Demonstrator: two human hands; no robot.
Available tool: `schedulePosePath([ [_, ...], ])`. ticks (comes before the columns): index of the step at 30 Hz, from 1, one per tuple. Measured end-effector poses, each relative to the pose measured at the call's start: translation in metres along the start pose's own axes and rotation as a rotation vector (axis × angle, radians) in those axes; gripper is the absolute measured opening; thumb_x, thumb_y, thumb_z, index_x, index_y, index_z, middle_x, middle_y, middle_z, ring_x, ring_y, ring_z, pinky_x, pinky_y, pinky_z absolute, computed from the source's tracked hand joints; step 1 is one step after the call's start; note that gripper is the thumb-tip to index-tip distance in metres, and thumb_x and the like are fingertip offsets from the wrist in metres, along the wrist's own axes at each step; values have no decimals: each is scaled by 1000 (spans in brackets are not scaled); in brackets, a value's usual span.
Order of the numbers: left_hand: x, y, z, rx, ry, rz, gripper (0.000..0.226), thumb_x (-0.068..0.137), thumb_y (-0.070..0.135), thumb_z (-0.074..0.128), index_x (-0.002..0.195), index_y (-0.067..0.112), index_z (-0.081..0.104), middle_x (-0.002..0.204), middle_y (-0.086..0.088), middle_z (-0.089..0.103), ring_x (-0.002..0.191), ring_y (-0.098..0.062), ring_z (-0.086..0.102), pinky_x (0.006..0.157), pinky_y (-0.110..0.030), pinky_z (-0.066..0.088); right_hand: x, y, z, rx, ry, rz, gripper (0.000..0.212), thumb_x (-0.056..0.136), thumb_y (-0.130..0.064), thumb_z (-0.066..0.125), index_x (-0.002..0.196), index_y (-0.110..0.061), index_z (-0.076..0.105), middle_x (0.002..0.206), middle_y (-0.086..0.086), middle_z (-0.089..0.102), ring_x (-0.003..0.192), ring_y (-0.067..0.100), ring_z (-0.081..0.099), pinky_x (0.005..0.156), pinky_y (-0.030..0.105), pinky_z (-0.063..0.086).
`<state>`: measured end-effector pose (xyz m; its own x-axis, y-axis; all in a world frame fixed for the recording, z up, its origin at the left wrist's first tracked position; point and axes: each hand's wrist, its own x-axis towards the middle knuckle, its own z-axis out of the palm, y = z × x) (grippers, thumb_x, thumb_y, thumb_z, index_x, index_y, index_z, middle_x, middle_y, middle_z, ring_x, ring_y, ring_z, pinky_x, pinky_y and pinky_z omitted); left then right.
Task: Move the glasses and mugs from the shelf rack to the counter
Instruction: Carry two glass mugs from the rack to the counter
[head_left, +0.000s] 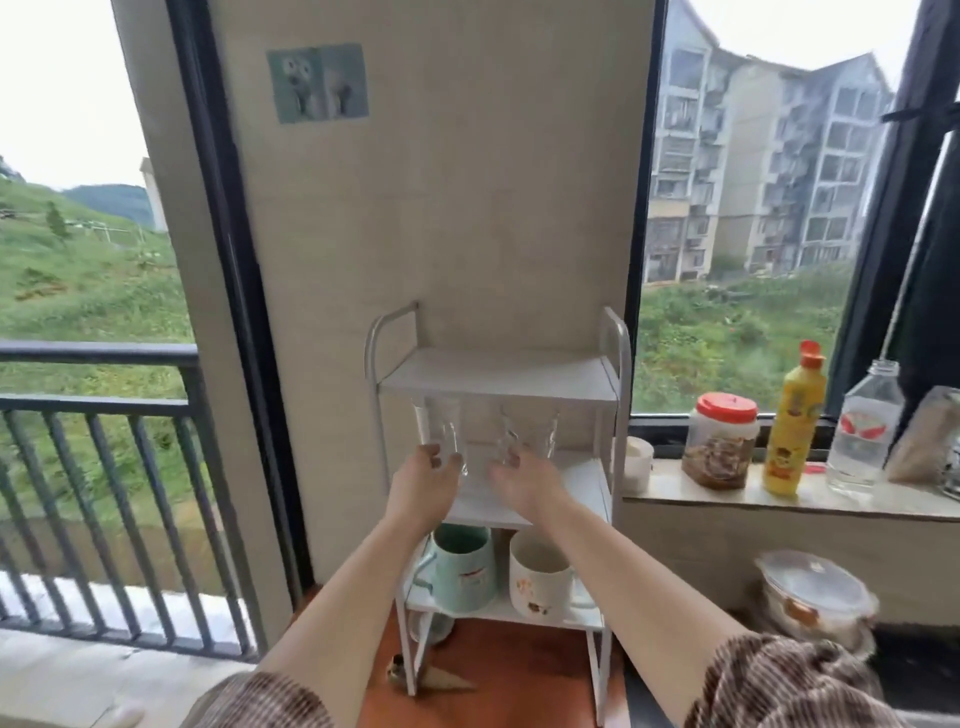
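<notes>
A white rack (498, 374) with 3 shelves stands on an orange-brown counter (509, 670) against a beige wall, windows on both sides. On its middle shelf, the left hand (423, 480) curls around the left glass (441, 434); the right hand (524, 480) closes on the right glass (527, 434). 2 mugs, green (462, 566) and white (540, 579), sit on the bottom shelf. Bottles and a jar (719, 447) line the right sill (779, 501).
</notes>
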<state>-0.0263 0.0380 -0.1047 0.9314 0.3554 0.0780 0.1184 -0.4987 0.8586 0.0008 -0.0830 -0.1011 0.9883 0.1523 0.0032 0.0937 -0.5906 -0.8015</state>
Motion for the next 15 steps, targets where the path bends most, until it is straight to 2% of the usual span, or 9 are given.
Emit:
schedulePosePath([
  [3, 18, -2, 5, -115, -33, 2, 42, 96, 32, 48, 132, 11, 55, 127, -7, 62, 116, -27, 55, 96, -33, 39, 14, 0, 8, 186, 26, 74, 42, 93, -27, 54, 131, -10, 55, 127, 5, 57, 115, 25, 54, 93, 28, 38],
  [5, 26, -3, 8, -220, -65, -30, 35, 96, 36, 48, 117, 12, 63, 103, -3, 66, 101, -24, 57, 89, -36, 43, 20, 1, 10, 342, 29, 140, 33, 93, -27, 56, 119, -8, 62, 114, 6, 61, 99, 20, 55, 91, 32, 42],
  [7, 31, -3, 9, -321, -89, -75, 40, 95, 42, 48, 114, 10, 62, 93, 0, 64, 94, -22, 57, 88, -37, 44, 24, 4, 11, 453, 46, 192, 35, 93, -35, 54, 116, -11, 64, 111, 7, 64, 95, 19, 55, 92, 35, 44],
  [11, 33, -3, 12, -428, -42, -169, 47, 96, 47, 43, 116, 8, 60, 105, -5, 57, 102, -27, 53, 100, -48, 44, 26, 15, 5, 543, 125, 280, 37, 94, -48, 49, 98, -13, 60, 95, 3, 61, 78, 14, 51, 74, 28, 36],
  [13, 31, -3, 12, -399, -8, -177, 49, 96, 49, 40, 119, 10, 59, 111, -7, 56, 103, -29, 51, 101, -51, 44, 21, 17, -2, 527, 159, 324, 37, 95, -47, 47, 93, -12, 60, 93, 4, 59, 76, 14, 47, 79, 30, 36],
  [15, 29, -2, 12, -377, 16, -175, 51, 96, 49, 39, 124, 11, 57, 119, -11, 57, 107, -32, 51, 101, -52, 43, 16, 18, -10, 477, 199, 360, 39, 95, -43, 45, 100, -9, 63, 99, 7, 61, 89, 21, 52, 88, 33, 43],
])
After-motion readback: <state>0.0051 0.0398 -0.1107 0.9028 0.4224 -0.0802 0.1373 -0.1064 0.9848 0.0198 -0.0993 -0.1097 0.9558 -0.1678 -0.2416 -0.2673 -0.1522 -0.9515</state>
